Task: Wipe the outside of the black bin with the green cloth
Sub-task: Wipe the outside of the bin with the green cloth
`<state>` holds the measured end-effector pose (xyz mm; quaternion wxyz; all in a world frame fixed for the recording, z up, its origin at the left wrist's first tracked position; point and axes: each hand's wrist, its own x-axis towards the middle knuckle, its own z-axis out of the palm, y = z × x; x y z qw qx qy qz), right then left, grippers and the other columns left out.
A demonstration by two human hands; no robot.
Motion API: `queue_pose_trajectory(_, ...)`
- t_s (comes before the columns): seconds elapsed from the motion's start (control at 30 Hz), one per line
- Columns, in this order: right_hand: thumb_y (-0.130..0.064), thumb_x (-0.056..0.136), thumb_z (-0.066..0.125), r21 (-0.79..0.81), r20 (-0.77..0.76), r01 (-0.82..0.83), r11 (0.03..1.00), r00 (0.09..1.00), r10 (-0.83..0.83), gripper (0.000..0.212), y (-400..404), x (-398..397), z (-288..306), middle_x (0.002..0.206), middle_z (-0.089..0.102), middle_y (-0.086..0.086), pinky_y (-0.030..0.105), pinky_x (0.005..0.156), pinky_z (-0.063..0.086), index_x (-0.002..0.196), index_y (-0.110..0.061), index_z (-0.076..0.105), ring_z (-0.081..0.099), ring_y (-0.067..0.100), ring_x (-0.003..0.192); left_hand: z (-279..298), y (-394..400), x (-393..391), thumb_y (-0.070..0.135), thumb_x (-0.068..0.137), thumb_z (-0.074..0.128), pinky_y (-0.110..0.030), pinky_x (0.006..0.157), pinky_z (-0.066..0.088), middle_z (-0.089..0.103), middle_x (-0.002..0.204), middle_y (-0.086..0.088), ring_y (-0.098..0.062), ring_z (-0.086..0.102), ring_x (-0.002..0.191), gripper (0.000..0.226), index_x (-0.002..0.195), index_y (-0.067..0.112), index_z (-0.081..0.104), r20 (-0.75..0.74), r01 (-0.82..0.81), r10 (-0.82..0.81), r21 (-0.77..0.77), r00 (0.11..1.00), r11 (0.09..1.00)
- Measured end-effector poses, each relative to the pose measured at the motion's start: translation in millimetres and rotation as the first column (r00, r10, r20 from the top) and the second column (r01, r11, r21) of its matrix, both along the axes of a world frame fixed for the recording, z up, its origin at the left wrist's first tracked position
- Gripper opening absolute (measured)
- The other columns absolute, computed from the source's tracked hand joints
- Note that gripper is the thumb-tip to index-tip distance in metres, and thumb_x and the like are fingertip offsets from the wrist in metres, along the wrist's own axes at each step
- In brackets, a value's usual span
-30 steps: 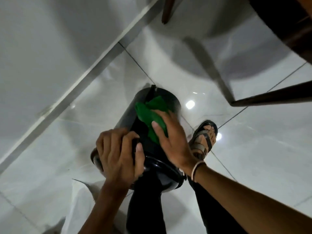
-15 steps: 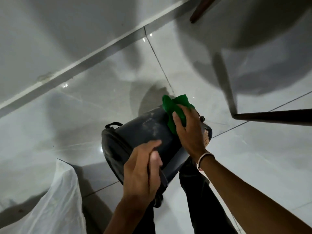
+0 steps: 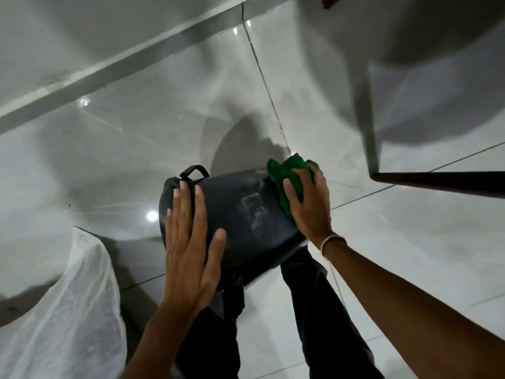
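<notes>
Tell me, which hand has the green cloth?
The right hand, the one with the pale wristband, presses the green cloth against the far end of the black bin. The left hand lies flat and bare on the bin.

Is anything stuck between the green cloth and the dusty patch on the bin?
Nothing visible. The green cloth, under the right hand, lies on the black bin beside the dusty patch. The left hand rests flat on the other end.
</notes>
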<state>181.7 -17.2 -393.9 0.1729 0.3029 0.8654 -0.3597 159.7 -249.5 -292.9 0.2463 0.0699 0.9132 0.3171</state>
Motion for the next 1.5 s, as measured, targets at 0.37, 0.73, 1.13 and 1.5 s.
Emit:
queue_pose_trajectory(0.37,-0.052,0.1,0.05,-0.118,-0.23,-0.38,0.918,0.909,0.347,0.054,-16,24,24,0.162,0.033,0.019,0.038,0.13,0.022,0.148,-0.028,0.048,0.027,0.026,0.156,-24,26,-27,0.014,0.109,0.036,-0.059,0.135,0.016,0.037,0.172,-0.007,-0.015,0.022,0.165,0.052,0.16,0.007,0.041,0.013,-0.262,0.263,0.157,0.965,0.952)
queue_pose_trajectory(0.73,-0.056,0.103,0.04,-0.195,-0.315,-0.358,0.913,0.905,0.287,0.05,-37,-5,43,0.169,0.025,0.001,0.022,0.13,0.008,0.151,-0.04,0.041,0.014,0.007,0.16,-30,32,-40,0.032,0.111,0.026,-0.047,0.138,0.011,0.026,0.176,-0.001,-0.002,0.014,0.164,0.058,0.165,0.014,0.03,-0.032,-0.141,0.144,0.066,0.989,0.988)
queue_pose_trajectory(1.13,-0.049,0.103,0.047,-0.245,-0.163,-0.185,0.952,0.976,0.147,0.041,-20,-69,-2,0.146,0.06,-0.001,0.025,0.114,0.038,0.132,-0.026,0.065,0.053,0.015,0.136,-32,42,-33,0.035,0.109,0.022,-0.033,0.137,0.006,0.02,0.174,0.0,0.017,0.0,0.157,0.064,0.167,0.008,0.021,-0.112,-0.131,0.131,0.009,0.985,0.991)
queue_pose_trajectory(1.5,-0.027,0.105,0.056,-0.117,0.083,0.067,0.991,0.995,-0.057,0.038,29,-1,-18,0.146,0.057,0.017,0.049,0.122,0.037,0.138,-0.009,0.061,0.048,0.038,0.142,-32,29,-24,0.032,0.109,0.025,-0.037,0.138,0.007,0.019,0.173,0.006,0.011,0.005,0.161,0.06,0.166,0.012,0.026,-0.103,-0.104,0.11,0.065,0.989,0.992)
